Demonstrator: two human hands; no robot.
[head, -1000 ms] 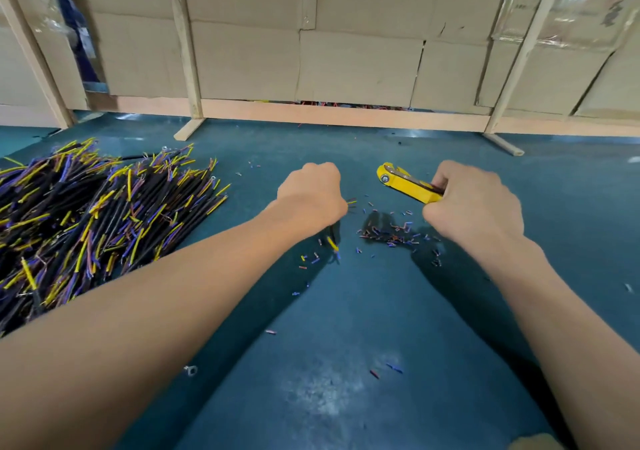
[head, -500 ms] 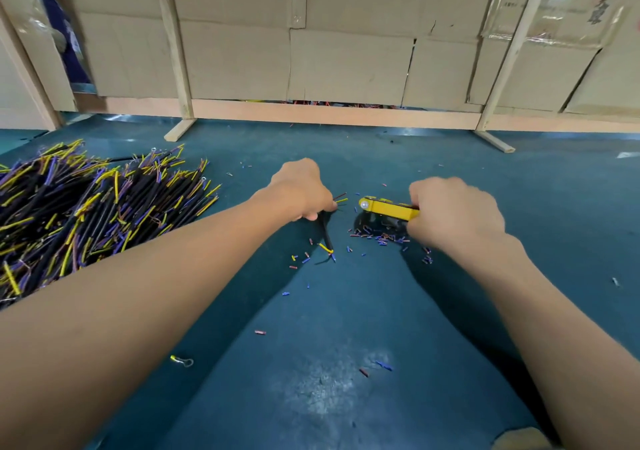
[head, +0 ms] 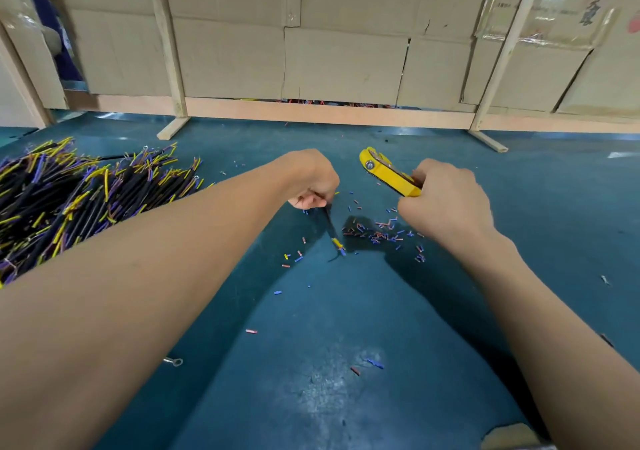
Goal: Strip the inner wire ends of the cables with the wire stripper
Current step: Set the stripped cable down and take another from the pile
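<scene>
My left hand [head: 311, 181] pinches a short black cable [head: 330, 226] that hangs down from its fingers, with yellow and blue inner wires at the low end near the table. My right hand [head: 445, 204] grips the handles of a yellow wire stripper [head: 388, 172], whose head points up and to the left. The stripper's head is apart from the cable, to the right of my left hand. A large pile of black cables [head: 69, 200] with yellow and purple wire ends lies at the left.
Several small cut bits of insulation [head: 377, 233] lie scattered on the blue table [head: 346, 328] under and between my hands. A cardboard wall on a wooden frame [head: 311, 110] closes the far side. A small metal ring terminal [head: 174, 361] lies near my left forearm.
My right hand has lifted the stripper up and away from the cable, its head now tilted upward. My left hand still holds the cable, now dangling downward.
</scene>
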